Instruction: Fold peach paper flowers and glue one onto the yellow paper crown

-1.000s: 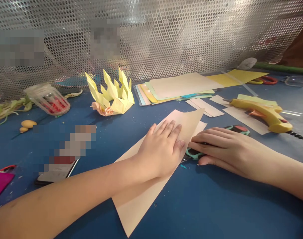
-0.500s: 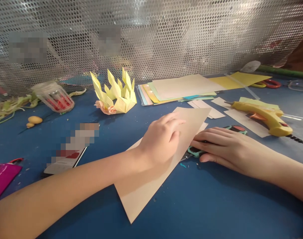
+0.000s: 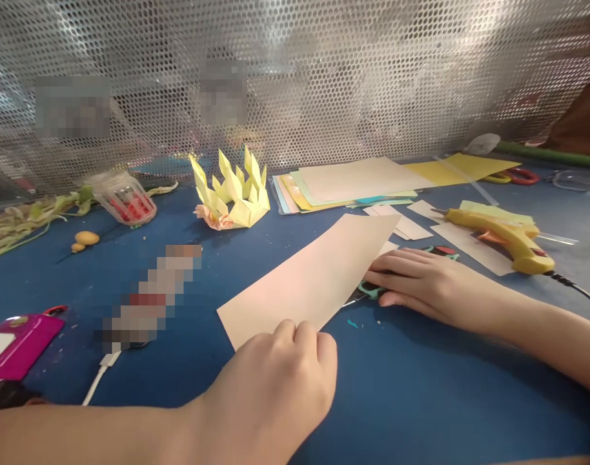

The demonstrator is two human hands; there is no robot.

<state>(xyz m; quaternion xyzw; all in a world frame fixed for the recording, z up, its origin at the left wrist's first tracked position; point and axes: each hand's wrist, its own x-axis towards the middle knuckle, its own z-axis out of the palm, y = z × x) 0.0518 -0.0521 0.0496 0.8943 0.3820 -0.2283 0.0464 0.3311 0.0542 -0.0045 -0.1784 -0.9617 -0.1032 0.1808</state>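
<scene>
A pale pinkish sheet of paper point(image 3: 299, 278) lies slantwise in front of me on the blue table. My left hand point(image 3: 280, 381) is curled closed on its near corner, and that corner is hidden under my fingers. On the right, my right hand point(image 3: 416, 278) lies flat, fingers stretched out, with its fingertips at the paper's right edge. Under those fingers are teal-handled scissors point(image 3: 372, 290), mostly covered, with part of the blade showing beside the sheet.
Behind stand a yellow folded-paper crown point(image 3: 241, 206), a jar with red bits point(image 3: 125, 200) and stacked coloured paper point(image 3: 353, 177). A yellow glue gun point(image 3: 498, 232) lies right among cut paper strips point(image 3: 474, 248). A blurred phone-like object and a magenta case point(image 3: 28, 349) are left.
My left hand has slid from the sheet's upper middle to its near corner, and its fingers have curled closed. My right hand stays over the scissors. The view has shifted slightly.
</scene>
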